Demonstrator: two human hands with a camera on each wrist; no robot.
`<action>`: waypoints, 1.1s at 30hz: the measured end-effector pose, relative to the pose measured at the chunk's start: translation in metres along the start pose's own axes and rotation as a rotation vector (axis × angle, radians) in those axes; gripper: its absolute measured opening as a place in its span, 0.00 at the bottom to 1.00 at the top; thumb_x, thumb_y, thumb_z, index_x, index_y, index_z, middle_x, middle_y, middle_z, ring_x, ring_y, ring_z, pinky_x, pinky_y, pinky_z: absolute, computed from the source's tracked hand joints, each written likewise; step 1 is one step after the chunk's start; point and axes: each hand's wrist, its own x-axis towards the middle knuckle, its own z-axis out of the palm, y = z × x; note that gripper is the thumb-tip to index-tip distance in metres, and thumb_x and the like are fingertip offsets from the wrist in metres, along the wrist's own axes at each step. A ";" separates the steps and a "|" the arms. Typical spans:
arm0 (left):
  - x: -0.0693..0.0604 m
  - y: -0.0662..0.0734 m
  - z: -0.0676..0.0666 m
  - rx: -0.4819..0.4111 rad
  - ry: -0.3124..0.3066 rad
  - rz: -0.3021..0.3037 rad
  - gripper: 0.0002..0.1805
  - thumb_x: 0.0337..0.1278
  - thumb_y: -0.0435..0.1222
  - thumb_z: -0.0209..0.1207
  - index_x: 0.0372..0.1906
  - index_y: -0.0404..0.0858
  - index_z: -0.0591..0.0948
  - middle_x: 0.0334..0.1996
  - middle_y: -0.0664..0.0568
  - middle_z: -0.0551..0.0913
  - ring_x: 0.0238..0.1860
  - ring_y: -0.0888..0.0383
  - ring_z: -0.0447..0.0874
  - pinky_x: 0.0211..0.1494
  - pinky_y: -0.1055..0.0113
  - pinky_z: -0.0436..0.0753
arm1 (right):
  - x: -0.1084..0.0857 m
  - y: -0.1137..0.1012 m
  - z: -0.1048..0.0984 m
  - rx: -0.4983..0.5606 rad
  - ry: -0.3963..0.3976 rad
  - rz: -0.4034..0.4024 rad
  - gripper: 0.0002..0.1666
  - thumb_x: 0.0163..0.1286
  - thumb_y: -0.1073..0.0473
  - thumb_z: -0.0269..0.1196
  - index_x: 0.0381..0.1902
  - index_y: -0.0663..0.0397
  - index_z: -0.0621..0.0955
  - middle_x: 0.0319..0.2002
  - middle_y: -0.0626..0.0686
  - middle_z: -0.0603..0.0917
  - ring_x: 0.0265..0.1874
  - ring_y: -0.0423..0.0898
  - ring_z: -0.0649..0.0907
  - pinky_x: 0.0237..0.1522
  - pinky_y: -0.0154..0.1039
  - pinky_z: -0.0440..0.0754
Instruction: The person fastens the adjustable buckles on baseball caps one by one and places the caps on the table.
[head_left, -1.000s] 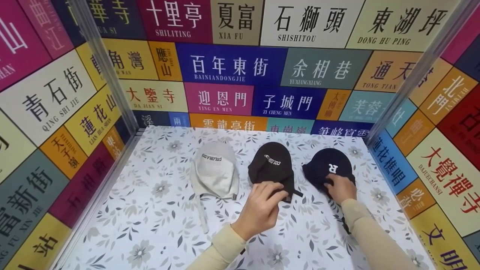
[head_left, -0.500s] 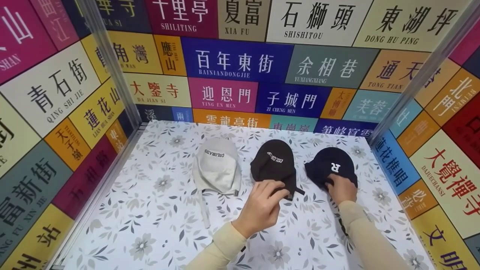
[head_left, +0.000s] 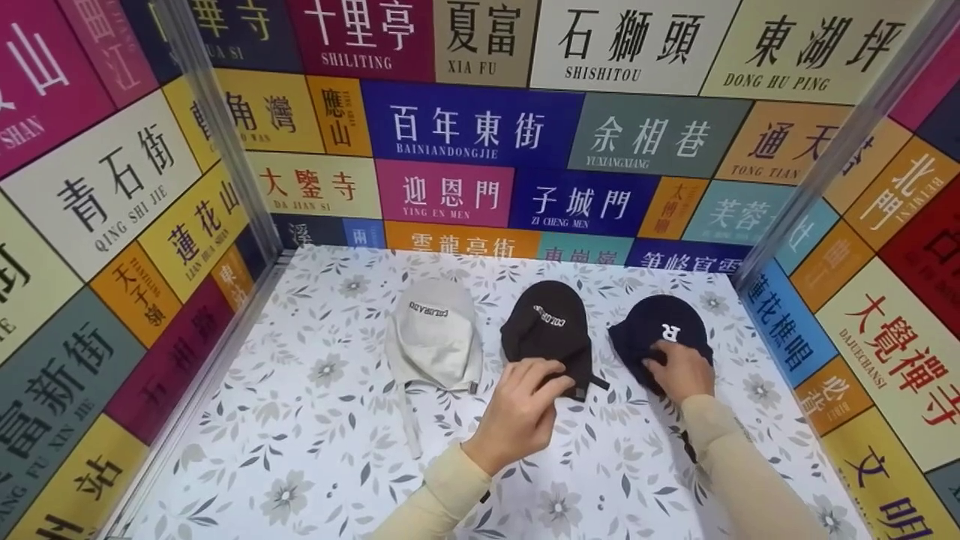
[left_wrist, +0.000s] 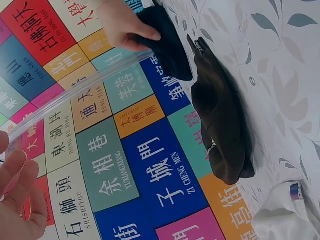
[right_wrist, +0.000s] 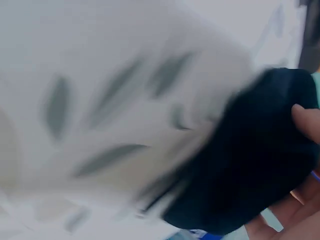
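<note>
Multicoloured sign-panel walls stand along the far, left and right edges of the white floral-print table. Three soft caps in a row across it, rounded crowns toward the far edge: off-white fabric cap left of centre, dark brown fabric cap near centre, navy fabric cap closest to the right edge. Key relation as I judge it: navy cap's long axis runs roughly far edge to near edge, near end at the right hand; left is well apart from it. I've got the right hand pinching navy fabric, thumb in front, fingers behind. Left hand: fingers loosely bent, nothing held, by the brown cap's near end. Off-white strap trails toward the near edge. White letter R sits on the navy crown.
</note>
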 end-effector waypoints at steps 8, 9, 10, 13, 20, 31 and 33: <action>0.000 0.000 0.002 -0.009 0.006 0.003 0.22 0.47 0.24 0.51 0.48 0.38 0.83 0.52 0.46 0.80 0.53 0.49 0.78 0.55 0.56 0.73 | 0.000 -0.052 -0.042 0.078 0.176 -0.025 0.18 0.67 0.50 0.69 0.52 0.48 0.85 0.49 0.53 0.85 0.48 0.58 0.83 0.43 0.59 0.77; 0.000 0.000 0.002 -0.010 0.007 0.002 0.22 0.47 0.24 0.50 0.48 0.38 0.83 0.52 0.46 0.80 0.53 0.49 0.78 0.55 0.57 0.73 | -0.002 -0.060 -0.047 0.089 0.211 -0.038 0.17 0.66 0.50 0.70 0.51 0.47 0.85 0.48 0.52 0.85 0.47 0.57 0.83 0.43 0.58 0.78; 0.000 0.000 0.002 -0.012 0.009 0.001 0.22 0.47 0.24 0.50 0.48 0.38 0.84 0.52 0.46 0.80 0.53 0.49 0.78 0.55 0.56 0.73 | -0.005 -0.068 -0.052 0.098 0.242 -0.055 0.16 0.66 0.51 0.71 0.51 0.46 0.85 0.48 0.51 0.85 0.47 0.56 0.84 0.43 0.57 0.78; 0.001 -0.001 0.002 -0.013 0.013 -0.005 0.22 0.48 0.24 0.50 0.48 0.38 0.84 0.52 0.46 0.80 0.53 0.49 0.78 0.55 0.56 0.73 | -0.015 -0.092 -0.061 0.126 0.320 -0.135 0.16 0.64 0.53 0.72 0.49 0.45 0.86 0.46 0.49 0.85 0.45 0.54 0.84 0.41 0.55 0.79; -0.001 -0.002 0.002 -0.024 0.023 -0.031 0.21 0.52 0.25 0.51 0.50 0.39 0.83 0.51 0.45 0.81 0.54 0.49 0.77 0.55 0.56 0.74 | -0.048 -0.128 -0.075 0.172 0.395 -0.280 0.15 0.62 0.56 0.73 0.48 0.45 0.87 0.46 0.45 0.85 0.48 0.49 0.84 0.49 0.48 0.78; -0.003 -0.005 0.000 -0.058 0.033 -0.060 0.19 0.55 0.25 0.53 0.50 0.39 0.84 0.52 0.48 0.80 0.54 0.51 0.77 0.53 0.56 0.73 | -0.101 -0.153 -0.076 0.230 0.412 -0.351 0.18 0.57 0.61 0.76 0.47 0.46 0.88 0.45 0.40 0.85 0.47 0.41 0.84 0.47 0.36 0.76; -0.003 -0.005 0.000 -0.063 0.035 -0.064 0.18 0.57 0.26 0.53 0.50 0.39 0.84 0.53 0.49 0.80 0.54 0.51 0.77 0.54 0.56 0.73 | -0.109 -0.155 -0.073 0.233 0.405 -0.356 0.19 0.57 0.62 0.76 0.47 0.45 0.88 0.45 0.39 0.85 0.46 0.40 0.84 0.46 0.35 0.76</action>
